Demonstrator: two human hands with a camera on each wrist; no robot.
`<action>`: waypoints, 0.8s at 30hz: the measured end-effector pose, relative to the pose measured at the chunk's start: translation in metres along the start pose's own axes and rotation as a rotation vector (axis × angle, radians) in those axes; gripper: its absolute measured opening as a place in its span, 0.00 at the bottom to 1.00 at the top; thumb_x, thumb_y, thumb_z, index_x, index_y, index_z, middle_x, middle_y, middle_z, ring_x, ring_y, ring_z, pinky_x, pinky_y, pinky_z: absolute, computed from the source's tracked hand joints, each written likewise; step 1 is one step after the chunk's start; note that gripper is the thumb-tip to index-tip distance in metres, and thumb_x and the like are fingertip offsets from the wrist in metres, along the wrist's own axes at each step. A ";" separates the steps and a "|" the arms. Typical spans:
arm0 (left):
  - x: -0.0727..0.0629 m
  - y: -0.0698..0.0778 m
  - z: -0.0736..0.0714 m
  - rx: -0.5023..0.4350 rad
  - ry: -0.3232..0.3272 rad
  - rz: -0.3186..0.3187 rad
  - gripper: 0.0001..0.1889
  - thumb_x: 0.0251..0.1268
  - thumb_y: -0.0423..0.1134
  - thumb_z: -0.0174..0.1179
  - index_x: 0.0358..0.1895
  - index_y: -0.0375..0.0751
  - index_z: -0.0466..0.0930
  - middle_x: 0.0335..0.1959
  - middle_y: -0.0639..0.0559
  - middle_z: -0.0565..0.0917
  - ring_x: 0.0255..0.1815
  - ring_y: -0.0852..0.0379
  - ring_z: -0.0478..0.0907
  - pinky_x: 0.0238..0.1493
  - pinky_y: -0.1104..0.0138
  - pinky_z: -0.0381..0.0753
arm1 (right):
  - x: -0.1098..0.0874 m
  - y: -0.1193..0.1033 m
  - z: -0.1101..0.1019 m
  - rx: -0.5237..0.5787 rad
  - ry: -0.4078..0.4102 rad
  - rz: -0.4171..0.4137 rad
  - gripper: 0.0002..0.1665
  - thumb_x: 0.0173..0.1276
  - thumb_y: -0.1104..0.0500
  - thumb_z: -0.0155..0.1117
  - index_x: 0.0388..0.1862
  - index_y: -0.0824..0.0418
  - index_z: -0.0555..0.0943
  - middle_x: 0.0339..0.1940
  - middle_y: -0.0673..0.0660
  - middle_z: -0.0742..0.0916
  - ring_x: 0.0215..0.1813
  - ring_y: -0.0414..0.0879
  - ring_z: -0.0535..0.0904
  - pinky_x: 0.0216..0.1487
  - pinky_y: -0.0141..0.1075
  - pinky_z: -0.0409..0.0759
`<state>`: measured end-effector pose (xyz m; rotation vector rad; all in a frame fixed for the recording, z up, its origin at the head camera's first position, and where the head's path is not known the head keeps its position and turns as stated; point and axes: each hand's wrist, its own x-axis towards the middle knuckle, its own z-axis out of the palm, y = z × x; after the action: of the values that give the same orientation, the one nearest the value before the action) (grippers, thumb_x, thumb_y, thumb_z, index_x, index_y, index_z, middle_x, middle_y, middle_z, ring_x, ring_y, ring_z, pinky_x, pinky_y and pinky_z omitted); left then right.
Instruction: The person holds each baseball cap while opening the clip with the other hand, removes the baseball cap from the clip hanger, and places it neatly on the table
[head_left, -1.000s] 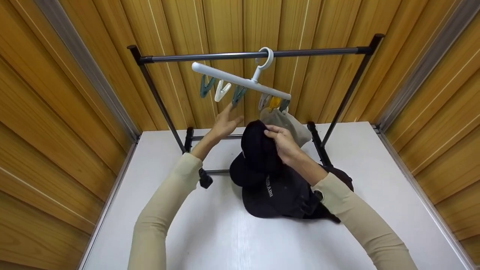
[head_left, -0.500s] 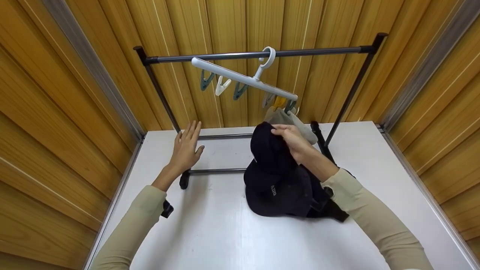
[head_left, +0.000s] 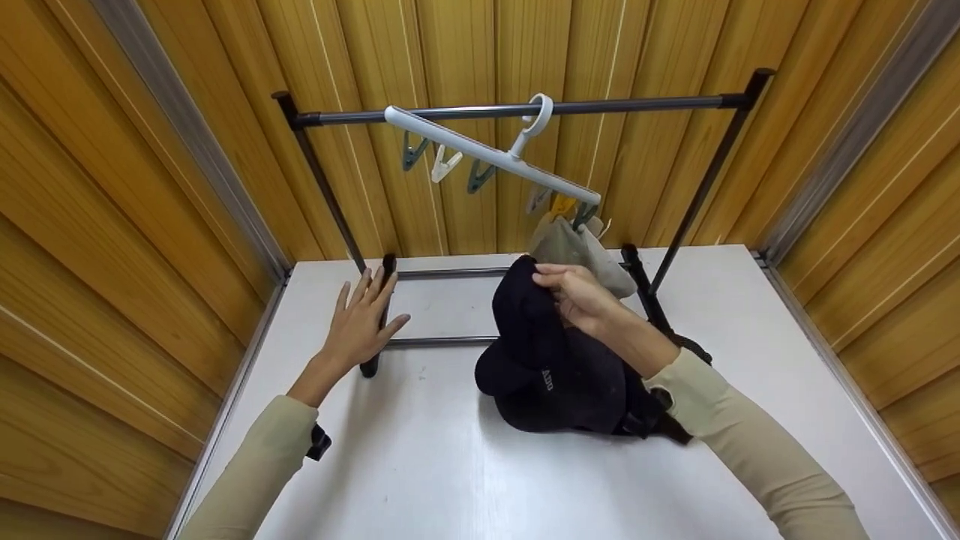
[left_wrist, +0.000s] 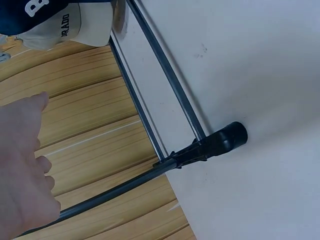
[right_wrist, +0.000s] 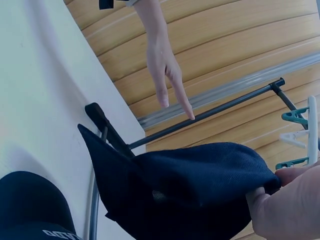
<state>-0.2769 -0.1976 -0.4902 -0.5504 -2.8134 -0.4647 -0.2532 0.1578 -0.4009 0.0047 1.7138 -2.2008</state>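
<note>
My right hand point(head_left: 589, 304) pinches the edge of a dark navy cap point(head_left: 525, 315) and holds it up; its brim hangs down to the left. Behind it a beige cap point(head_left: 581, 247) hangs from clips at the right end of a white clip hanger point(head_left: 491, 154). A second dark cap point(head_left: 577, 397), with light lettering, lies on the white surface below. My left hand point(head_left: 356, 322) is spread, fingers straight, holding nothing, near the left foot of the clothes rack point(head_left: 450, 112). In the right wrist view, thumb and fingertips grip the navy cap point(right_wrist: 200, 175) at one end.
Three free clips, including a white clip point(head_left: 446, 163), dangle from the hanger's raised left half. A dark strap point(head_left: 694, 349) sticks out behind the right forearm. Wood-patterned walls point(head_left: 187, 150) enclose the white surface point(head_left: 420, 465) on three sides.
My left hand has left the hanger's clips and moved left and down, its fingers spreading. The hanger's left end has risen. My right hand keeps the navy cap, slightly shifted right.
</note>
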 end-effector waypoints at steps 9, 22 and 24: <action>-0.015 -0.004 0.008 0.008 0.026 0.029 0.36 0.72 0.58 0.58 0.76 0.41 0.68 0.76 0.34 0.68 0.80 0.35 0.59 0.80 0.36 0.45 | 0.002 0.042 -0.003 0.044 -0.022 0.040 0.26 0.75 0.72 0.51 0.71 0.75 0.67 0.39 0.48 0.87 0.39 0.39 0.85 0.42 0.29 0.84; -0.021 -0.003 0.011 -0.002 0.035 0.048 0.34 0.71 0.56 0.60 0.74 0.41 0.71 0.74 0.32 0.71 0.78 0.33 0.63 0.79 0.35 0.51 | 0.000 0.069 -0.025 -0.428 0.042 0.057 0.29 0.74 0.60 0.62 0.71 0.67 0.73 0.45 0.48 0.86 0.39 0.35 0.76 0.37 0.28 0.76; -0.023 -0.003 0.012 -0.004 0.023 0.044 0.34 0.72 0.56 0.60 0.74 0.41 0.71 0.74 0.32 0.70 0.79 0.34 0.62 0.79 0.35 0.51 | -0.002 0.068 -0.027 -0.560 0.039 0.029 0.28 0.74 0.58 0.64 0.69 0.65 0.75 0.48 0.50 0.89 0.42 0.38 0.78 0.40 0.35 0.82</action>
<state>-0.2598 -0.2038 -0.5086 -0.6029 -2.7734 -0.4651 -0.2383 0.1697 -0.4721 -0.0651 2.2727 -1.6400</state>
